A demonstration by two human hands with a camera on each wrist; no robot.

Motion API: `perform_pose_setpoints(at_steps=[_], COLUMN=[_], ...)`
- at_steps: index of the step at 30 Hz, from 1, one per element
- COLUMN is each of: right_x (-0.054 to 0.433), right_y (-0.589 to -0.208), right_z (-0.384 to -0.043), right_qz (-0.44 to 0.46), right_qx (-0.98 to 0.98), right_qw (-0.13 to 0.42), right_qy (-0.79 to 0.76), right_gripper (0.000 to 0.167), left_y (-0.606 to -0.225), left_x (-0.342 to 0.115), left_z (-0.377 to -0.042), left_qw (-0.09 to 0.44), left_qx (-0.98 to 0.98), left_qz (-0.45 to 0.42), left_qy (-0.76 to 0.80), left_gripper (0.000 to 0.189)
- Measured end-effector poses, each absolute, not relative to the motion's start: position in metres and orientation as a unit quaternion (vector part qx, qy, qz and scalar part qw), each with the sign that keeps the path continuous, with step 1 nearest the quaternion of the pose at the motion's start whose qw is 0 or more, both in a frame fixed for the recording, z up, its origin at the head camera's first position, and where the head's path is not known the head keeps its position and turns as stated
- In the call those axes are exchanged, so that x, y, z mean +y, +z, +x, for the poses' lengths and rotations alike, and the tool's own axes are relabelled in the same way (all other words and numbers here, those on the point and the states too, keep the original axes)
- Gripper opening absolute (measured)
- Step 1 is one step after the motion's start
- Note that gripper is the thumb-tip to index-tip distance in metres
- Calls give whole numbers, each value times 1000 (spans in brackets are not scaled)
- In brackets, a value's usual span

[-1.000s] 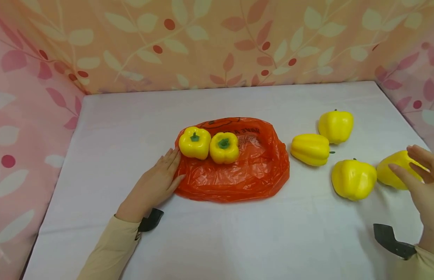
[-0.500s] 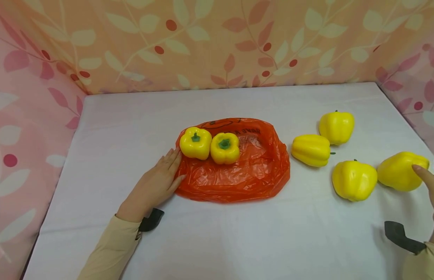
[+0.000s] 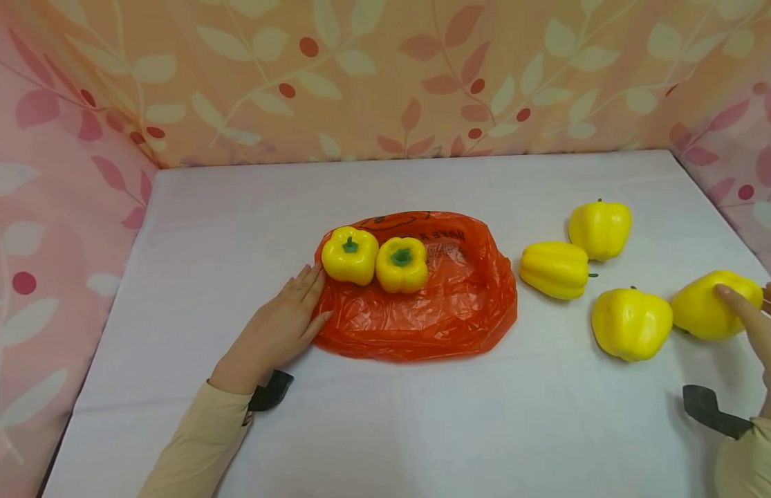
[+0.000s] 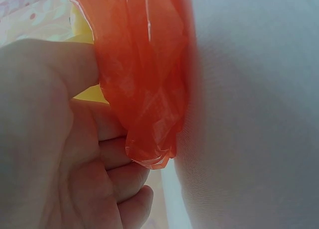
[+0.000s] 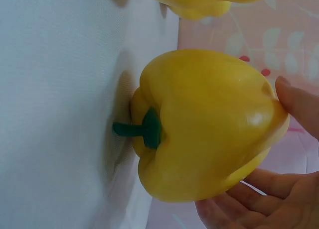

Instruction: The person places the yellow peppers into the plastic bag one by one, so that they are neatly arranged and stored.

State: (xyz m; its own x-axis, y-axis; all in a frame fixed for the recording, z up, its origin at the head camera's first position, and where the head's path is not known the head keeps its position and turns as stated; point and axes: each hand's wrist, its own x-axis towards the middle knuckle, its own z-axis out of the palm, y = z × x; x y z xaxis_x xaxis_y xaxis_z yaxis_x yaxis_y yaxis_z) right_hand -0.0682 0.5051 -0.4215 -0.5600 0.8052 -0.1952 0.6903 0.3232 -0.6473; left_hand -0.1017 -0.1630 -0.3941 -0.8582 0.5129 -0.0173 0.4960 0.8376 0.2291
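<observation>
An orange-red plastic bag (image 3: 422, 325) lies with its mouth spread, holding two yellow bell peppers, the left one (image 3: 350, 256) and the right one (image 3: 401, 265), stems up. My left hand (image 3: 285, 325) rests against the bag's left edge, fingers extended; the left wrist view shows the thumb and fingers along the crumpled plastic (image 4: 144, 79). At the far right, my right hand (image 3: 767, 339) holds another yellow bell pepper (image 3: 709, 308) between thumb and fingers. Seen from the right wrist, this pepper (image 5: 209, 124) lies with its green stem low, near the cloth.
Three more yellow bell peppers stand right of the bag: one on its side (image 3: 554, 270), one behind it (image 3: 599, 230), one in front (image 3: 632, 324) close to the held pepper. A white cloth covers the table (image 3: 422, 429). Leaf-patterned curtains (image 3: 385, 76) border the back and sides.
My right hand first drew back to the right of the outermost pepper, then came in around it, thumb on its near side. The left hand stays at the bag.
</observation>
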Motion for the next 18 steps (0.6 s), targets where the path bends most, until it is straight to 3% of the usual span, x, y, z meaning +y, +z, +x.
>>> perform_pose_setpoints(at_steps=[4,18], right_x=[496,510], right_y=[-416,-435], right_z=[-67,-48], right_qz=[-435,-302], right_qx=[-834,-911], right_qw=[64,31], right_qy=[334,278], right_gripper=[90,95], left_y=[-394,-394], left_x=[-163,-163], left_z=[-102,-102], left_qw=[40,40], left_qx=[958,957], left_qz=[263,265], left_qy=[107,110], left_gripper=[66,65])
